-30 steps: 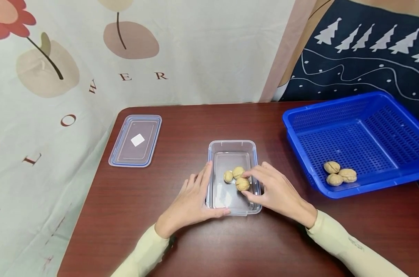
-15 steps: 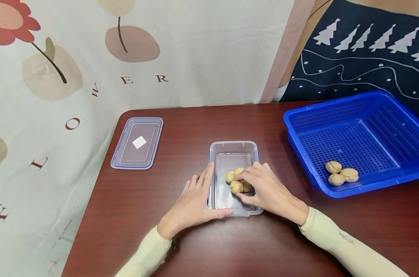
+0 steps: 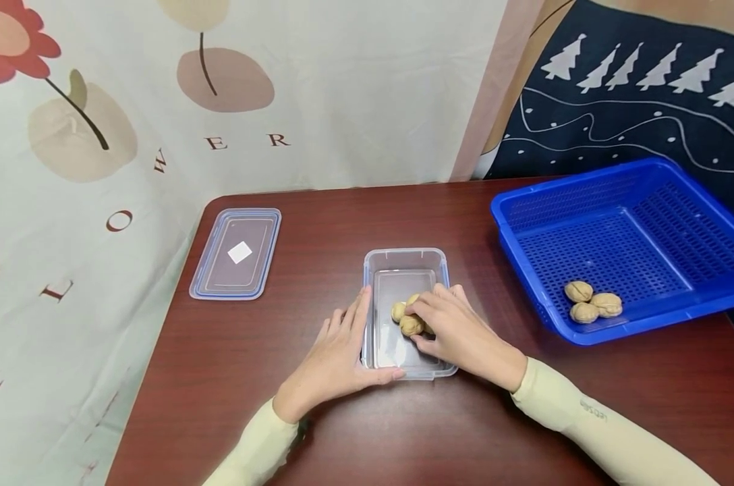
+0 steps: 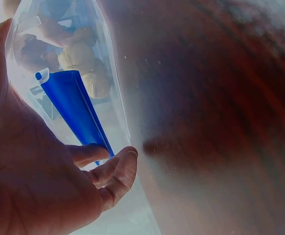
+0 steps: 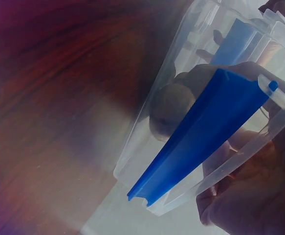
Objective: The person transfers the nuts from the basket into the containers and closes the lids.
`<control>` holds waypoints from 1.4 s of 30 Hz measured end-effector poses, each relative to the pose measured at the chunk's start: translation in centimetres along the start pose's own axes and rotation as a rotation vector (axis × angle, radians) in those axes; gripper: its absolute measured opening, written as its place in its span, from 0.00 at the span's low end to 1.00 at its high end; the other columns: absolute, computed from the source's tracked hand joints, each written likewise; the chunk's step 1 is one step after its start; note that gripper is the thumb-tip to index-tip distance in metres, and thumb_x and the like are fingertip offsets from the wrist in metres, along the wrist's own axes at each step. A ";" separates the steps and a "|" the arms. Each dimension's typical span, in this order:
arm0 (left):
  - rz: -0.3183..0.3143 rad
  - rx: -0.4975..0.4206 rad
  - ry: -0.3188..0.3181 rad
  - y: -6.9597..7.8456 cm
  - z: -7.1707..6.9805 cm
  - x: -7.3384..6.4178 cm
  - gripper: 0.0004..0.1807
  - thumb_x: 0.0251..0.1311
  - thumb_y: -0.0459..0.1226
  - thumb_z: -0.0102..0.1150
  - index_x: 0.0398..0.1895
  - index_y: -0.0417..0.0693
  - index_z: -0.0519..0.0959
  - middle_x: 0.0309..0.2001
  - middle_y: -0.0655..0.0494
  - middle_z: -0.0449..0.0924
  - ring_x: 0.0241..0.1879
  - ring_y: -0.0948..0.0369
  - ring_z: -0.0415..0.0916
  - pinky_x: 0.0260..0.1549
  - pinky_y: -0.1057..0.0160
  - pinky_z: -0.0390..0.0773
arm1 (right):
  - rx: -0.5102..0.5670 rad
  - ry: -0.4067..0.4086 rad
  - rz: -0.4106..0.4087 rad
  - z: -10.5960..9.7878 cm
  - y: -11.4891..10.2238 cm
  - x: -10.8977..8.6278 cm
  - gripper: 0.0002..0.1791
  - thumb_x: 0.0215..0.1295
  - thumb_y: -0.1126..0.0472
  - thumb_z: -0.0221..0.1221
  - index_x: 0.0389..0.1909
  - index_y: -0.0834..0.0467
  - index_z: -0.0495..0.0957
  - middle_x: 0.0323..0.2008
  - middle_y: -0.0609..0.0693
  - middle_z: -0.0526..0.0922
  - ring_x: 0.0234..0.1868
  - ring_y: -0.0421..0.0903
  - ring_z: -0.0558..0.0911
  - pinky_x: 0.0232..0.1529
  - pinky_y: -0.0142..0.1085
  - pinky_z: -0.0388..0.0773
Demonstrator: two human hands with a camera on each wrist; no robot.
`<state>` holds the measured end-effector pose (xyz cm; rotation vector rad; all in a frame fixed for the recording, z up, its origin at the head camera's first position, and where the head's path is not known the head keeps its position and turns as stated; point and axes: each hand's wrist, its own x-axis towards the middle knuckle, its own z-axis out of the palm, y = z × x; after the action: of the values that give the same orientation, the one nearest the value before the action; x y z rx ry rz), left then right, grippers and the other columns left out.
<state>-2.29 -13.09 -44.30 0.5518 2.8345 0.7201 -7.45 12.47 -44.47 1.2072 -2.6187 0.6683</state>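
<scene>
In the head view, a clear plastic food container [image 3: 405,260] with blue side clips stands mid-table with several walnuts inside. My right hand [image 3: 458,331] reaches over its right wall, thumb and index finger pinching a walnut [image 3: 411,326] low in the container. Close behind it lies a smaller walnut [image 3: 398,311], and others are partly covered by the hand. My left hand [image 3: 333,351] lies along the left wall with fingers extended, its thumb across the front rim. Through the clear wall, the right wrist view shows a walnut [image 5: 171,110] beside the blue clip [image 5: 201,142].
A blue perforated basket [image 3: 634,324] at the right holds three walnuts [image 3: 606,304] in its near left corner. The container's lid [image 3: 236,270], with a white square label, lies at the table's back left. A printed curtain [image 3: 367,94] hangs behind the table [image 3: 318,236].
My right hand has moved left inside the container, bringing its walnut in front of the other walnuts. The left hand has stayed in place against the container.
</scene>
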 end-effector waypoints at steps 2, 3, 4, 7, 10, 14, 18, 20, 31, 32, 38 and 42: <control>-0.002 0.002 -0.005 0.0 0.0 0.0 0.79 0.52 0.77 0.69 0.91 0.48 0.35 0.85 0.44 0.58 0.67 0.44 0.68 0.67 0.40 0.68 | -0.006 -0.013 0.012 0.0 -0.1 0.0 0.21 0.53 0.60 0.83 0.46 0.58 0.88 0.42 0.47 0.85 0.42 0.49 0.75 0.42 0.46 0.63; -0.001 0.003 -0.006 0.0 0.1 0.0 0.79 0.52 0.77 0.69 0.91 0.48 0.35 0.85 0.44 0.58 0.67 0.44 0.68 0.66 0.40 0.68 | -0.008 -0.019 0.015 0.0 -0.2 0.0 0.21 0.53 0.60 0.83 0.46 0.58 0.88 0.42 0.47 0.85 0.42 0.49 0.75 0.42 0.46 0.63; -0.001 0.003 -0.006 0.0 0.1 0.1 0.79 0.52 0.77 0.69 0.91 0.48 0.35 0.85 0.44 0.58 0.67 0.44 0.68 0.66 0.40 0.69 | -0.010 -0.024 0.018 0.0 -0.2 0.0 0.21 0.53 0.61 0.83 0.46 0.58 0.88 0.42 0.47 0.85 0.42 0.49 0.75 0.42 0.46 0.63; 0.001 0.004 -0.003 0.0 0.2 0.2 0.79 0.52 0.77 0.70 0.91 0.48 0.35 0.84 0.44 0.58 0.67 0.44 0.68 0.66 0.41 0.69 | -0.021 -0.031 0.015 -0.1 -0.2 0.1 0.22 0.52 0.60 0.83 0.47 0.59 0.88 0.42 0.47 0.85 0.42 0.50 0.75 0.42 0.46 0.63; 0.004 0.000 0.002 -0.1 0.2 0.3 0.79 0.52 0.77 0.70 0.91 0.48 0.35 0.85 0.44 0.58 0.67 0.44 0.68 0.66 0.41 0.69 | -0.028 -0.025 0.005 0.0 0.0 0.1 0.22 0.51 0.60 0.83 0.47 0.58 0.88 0.41 0.47 0.84 0.42 0.50 0.74 0.42 0.46 0.63; 0.007 -0.007 -0.004 0.0 0.2 0.4 0.79 0.52 0.77 0.69 0.91 0.49 0.34 0.85 0.45 0.56 0.67 0.44 0.67 0.67 0.40 0.68 | -0.008 -0.011 0.002 -0.3 0.3 -0.1 0.21 0.53 0.60 0.83 0.46 0.57 0.87 0.41 0.47 0.84 0.41 0.49 0.74 0.41 0.45 0.63; 0.020 -0.001 -0.013 0.1 0.2 0.6 0.79 0.53 0.78 0.67 0.91 0.49 0.33 0.86 0.45 0.55 0.66 0.44 0.67 0.67 0.40 0.68 | 0.025 0.007 0.005 -0.8 0.4 -0.6 0.22 0.54 0.59 0.83 0.47 0.57 0.85 0.42 0.47 0.84 0.41 0.48 0.74 0.41 0.43 0.63; 0.019 0.002 -0.013 0.1 0.1 0.6 0.79 0.53 0.78 0.67 0.91 0.49 0.33 0.85 0.44 0.56 0.66 0.44 0.67 0.67 0.40 0.68 | 0.040 0.014 0.003 -0.9 0.4 -0.8 0.23 0.55 0.58 0.83 0.49 0.58 0.85 0.43 0.47 0.84 0.41 0.48 0.74 0.40 0.43 0.64; -0.008 -0.006 -0.001 0.0 0.0 0.1 0.80 0.50 0.81 0.66 0.92 0.51 0.34 0.85 0.45 0.57 0.67 0.44 0.67 0.68 0.38 0.66 | 0.079 0.087 0.027 -3.4 0.4 -1.5 0.19 0.66 0.62 0.76 0.55 0.61 0.85 0.49 0.52 0.86 0.50 0.50 0.81 0.52 0.48 0.79; -0.009 -0.007 -0.001 0.0 0.0 0.1 0.80 0.50 0.81 0.66 0.91 0.51 0.34 0.85 0.45 0.57 0.67 0.44 0.67 0.68 0.38 0.66 | 0.074 0.095 0.034 -3.7 0.3 -1.7 0.19 0.65 0.62 0.76 0.55 0.61 0.85 0.49 0.52 0.86 0.49 0.50 0.82 0.51 0.48 0.80; -0.005 0.000 0.003 0.0 0.1 -0.1 0.80 0.51 0.80 0.66 0.91 0.50 0.34 0.84 0.44 0.59 0.66 0.44 0.68 0.67 0.40 0.67 | 0.062 0.102 0.086 -5.2 0.3 -2.2 0.19 0.66 0.61 0.75 0.56 0.59 0.86 0.48 0.50 0.86 0.49 0.48 0.82 0.49 0.47 0.83; -0.005 0.003 0.009 0.1 0.0 -0.1 0.79 0.51 0.79 0.68 0.91 0.50 0.35 0.83 0.43 0.61 0.67 0.44 0.67 0.66 0.41 0.68 | 0.075 0.109 0.121 -5.8 0.5 -2.7 0.18 0.68 0.60 0.74 0.56 0.58 0.86 0.49 0.49 0.86 0.47 0.45 0.83 0.46 0.46 0.84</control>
<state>-2.16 -13.09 -44.28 0.5433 2.8447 0.7193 -6.25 17.30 -40.44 1.0063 -2.6125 0.8364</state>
